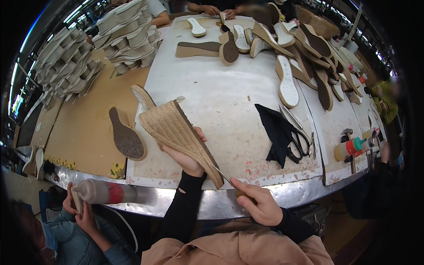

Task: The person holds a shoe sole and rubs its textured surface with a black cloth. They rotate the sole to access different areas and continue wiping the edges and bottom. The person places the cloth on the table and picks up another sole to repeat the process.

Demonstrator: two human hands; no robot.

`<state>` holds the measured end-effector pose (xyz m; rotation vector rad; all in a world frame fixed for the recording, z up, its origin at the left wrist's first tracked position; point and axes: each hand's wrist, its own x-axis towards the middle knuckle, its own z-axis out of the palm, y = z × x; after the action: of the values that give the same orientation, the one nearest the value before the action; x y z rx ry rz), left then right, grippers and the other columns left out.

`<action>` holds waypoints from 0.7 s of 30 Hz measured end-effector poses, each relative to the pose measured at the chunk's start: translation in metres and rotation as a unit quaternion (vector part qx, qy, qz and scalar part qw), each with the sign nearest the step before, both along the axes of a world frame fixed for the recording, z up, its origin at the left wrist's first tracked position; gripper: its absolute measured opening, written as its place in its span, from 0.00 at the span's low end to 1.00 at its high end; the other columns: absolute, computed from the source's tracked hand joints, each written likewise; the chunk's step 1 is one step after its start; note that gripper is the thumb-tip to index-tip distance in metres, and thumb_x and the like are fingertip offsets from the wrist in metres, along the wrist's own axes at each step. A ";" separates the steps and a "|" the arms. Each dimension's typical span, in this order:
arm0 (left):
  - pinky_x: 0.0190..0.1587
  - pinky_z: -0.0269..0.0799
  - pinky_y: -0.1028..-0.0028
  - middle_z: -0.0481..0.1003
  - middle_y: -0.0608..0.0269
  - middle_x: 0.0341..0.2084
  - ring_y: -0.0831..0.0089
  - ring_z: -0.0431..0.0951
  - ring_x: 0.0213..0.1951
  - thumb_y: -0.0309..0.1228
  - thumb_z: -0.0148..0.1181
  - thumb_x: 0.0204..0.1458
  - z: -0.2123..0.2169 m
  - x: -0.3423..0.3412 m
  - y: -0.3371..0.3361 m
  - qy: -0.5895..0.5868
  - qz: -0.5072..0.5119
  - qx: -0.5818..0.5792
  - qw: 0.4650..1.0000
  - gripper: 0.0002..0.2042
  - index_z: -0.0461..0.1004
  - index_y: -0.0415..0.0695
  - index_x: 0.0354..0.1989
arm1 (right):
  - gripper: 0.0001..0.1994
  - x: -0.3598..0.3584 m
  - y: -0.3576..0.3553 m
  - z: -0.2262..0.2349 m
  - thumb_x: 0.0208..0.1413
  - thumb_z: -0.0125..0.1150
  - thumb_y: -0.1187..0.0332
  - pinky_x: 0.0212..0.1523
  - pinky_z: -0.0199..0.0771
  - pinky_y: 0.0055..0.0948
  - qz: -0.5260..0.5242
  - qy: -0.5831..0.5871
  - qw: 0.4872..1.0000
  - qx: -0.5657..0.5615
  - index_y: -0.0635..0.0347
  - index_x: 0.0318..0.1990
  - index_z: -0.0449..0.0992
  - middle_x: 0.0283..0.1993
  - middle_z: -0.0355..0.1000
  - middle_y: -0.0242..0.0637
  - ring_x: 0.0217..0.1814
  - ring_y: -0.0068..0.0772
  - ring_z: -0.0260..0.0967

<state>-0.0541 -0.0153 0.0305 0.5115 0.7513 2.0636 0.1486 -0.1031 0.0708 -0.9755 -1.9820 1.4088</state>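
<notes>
A wedge shoe sole [176, 132] with braided rope sides and a dark brown tread is gripped by my left hand [185, 157]. Its thick heel points away to the left, and its thin toe end comes toward me. My right hand [261, 204] is closed around the handle of a thin metal hand tool [227, 177]. The slim shaft reaches the sole's edge near the toe; whether it ends in a point or a blade I cannot tell. Another wedge sole [126, 134] with a studded brown tread lies left of my left hand.
Right of my hands lie a black cloth [274, 134], black-handled scissors [299, 145] and a glue bottle [349, 149]. Loose wedge soles [288, 81] pile up at the back right; stacked soles [128, 35] rise at back left. A clear bottle [106, 193] and a co-worker's hands [79, 207] are near left.
</notes>
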 end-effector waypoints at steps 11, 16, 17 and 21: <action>0.20 0.64 0.75 0.69 0.57 0.17 0.70 0.68 0.19 0.67 0.18 0.54 0.002 0.005 -0.002 0.008 0.054 -0.002 0.998 0.38 0.66 0.44 0.41 | 0.25 -0.010 -0.016 0.008 0.54 0.58 0.74 0.29 0.67 0.33 -0.063 -0.157 0.969 0.178 0.54 0.62 0.66 0.27 0.61 0.41 0.25 0.41 0.64; 0.21 0.65 0.73 0.67 0.55 0.17 0.67 0.68 0.19 0.66 0.20 0.54 0.003 0.005 -0.001 0.001 0.100 -0.021 0.995 0.36 0.65 0.44 0.35 | 0.25 -0.013 -0.015 0.003 0.55 0.58 0.73 0.27 0.68 0.32 -0.069 -0.127 0.973 0.183 0.53 0.62 0.66 0.29 0.63 0.42 0.25 0.41 0.65; 0.21 0.64 0.73 0.67 0.55 0.16 0.67 0.68 0.19 0.66 0.20 0.54 0.001 0.005 -0.001 0.003 0.103 -0.022 0.994 0.36 0.64 0.44 0.35 | 0.25 -0.013 -0.015 -0.005 0.56 0.57 0.71 0.27 0.69 0.32 -0.070 -0.084 0.981 0.158 0.52 0.63 0.65 0.29 0.63 0.42 0.25 0.40 0.66; 0.21 0.64 0.74 0.67 0.55 0.16 0.68 0.67 0.19 0.66 0.19 0.53 0.001 0.007 0.000 -0.013 0.137 -0.031 0.990 0.36 0.64 0.44 0.35 | 0.26 -0.020 -0.016 -0.023 0.56 0.57 0.72 0.29 0.69 0.31 -0.076 0.030 0.989 0.122 0.54 0.64 0.63 0.28 0.63 0.41 0.26 0.41 0.65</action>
<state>-0.0468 -0.0157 0.0316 0.3606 0.9078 2.2867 0.1282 -0.1191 0.0481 -0.9394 -1.9362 1.0722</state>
